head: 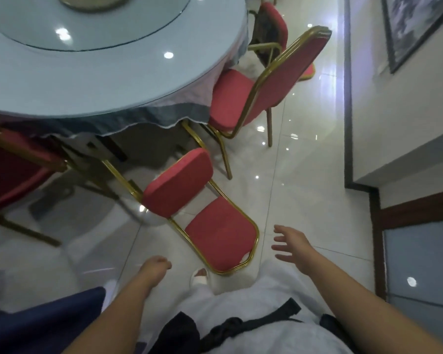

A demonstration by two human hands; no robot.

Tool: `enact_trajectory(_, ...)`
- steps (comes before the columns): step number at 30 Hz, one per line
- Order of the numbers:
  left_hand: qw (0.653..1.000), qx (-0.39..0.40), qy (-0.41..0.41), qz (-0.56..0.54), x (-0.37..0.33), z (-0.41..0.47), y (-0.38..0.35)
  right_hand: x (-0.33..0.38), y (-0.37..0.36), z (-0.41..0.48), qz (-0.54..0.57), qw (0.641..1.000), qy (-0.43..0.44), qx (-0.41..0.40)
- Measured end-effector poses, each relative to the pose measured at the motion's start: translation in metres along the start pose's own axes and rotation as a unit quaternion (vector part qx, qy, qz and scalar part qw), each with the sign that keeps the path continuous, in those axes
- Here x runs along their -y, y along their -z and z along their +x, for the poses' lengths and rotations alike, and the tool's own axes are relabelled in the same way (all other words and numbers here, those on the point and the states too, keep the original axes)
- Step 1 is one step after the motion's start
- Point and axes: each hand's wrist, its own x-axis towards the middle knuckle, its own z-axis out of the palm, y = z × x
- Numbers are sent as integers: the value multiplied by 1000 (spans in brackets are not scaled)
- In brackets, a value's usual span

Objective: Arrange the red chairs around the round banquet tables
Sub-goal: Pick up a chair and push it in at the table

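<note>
Left hand (157, 267) loosely curled, gripping nothing; right hand (289, 245) spread and released, just beside the backrest of the nearest red chair (220, 236); the chair runs from that backrest away to its seat, aimed at the round bench (100, 80); the right hand looks nearer; a second chair (274, 80) already sits tucked in.

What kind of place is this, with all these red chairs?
Probably a restaurant banquet hall: a large round table with pale cloth and glass turntable, red padded chairs with gold metal frames around it, glossy white floor tiles.
</note>
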Motion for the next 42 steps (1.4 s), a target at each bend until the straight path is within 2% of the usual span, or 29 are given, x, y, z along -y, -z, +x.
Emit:
enact_trajectory(6,990,-92,25,-106,-11,-8,-23,38,27,46,-133,989,28,66)
enact_trajectory(10,982,-138,51,-118,-27,-28,-77,70,52,78,-292,941,89,147)
enact_trajectory(13,979,-130,66,-140,-47,-46,-133,86,70,104,-377,900,121,183)
enact_trajectory(19,979,-87,54,-175,-81,-56,-225,85,98,149,-498,836,136,184)
enact_trajectory(25,974,-68,95,-195,-51,27,-278,40,88,224,-628,740,155,184)
enact_trajectory(29,969,-79,110,-207,-8,125,-326,-12,65,315,-672,708,131,176)
enact_trajectory(32,965,-109,109,-211,34,211,-365,-53,42,395,-681,702,136,154)
enact_trajectory(34,956,-135,124,-228,62,267,-391,-79,26,449,-674,714,138,128)
enact_trajectory(39,924,-159,159,-308,120,395,-442,-132,-16,576,-597,790,104,99)
enact_trajectory(42,889,-171,185,-383,147,454,-455,-152,-44,636,-527,839,92,103)
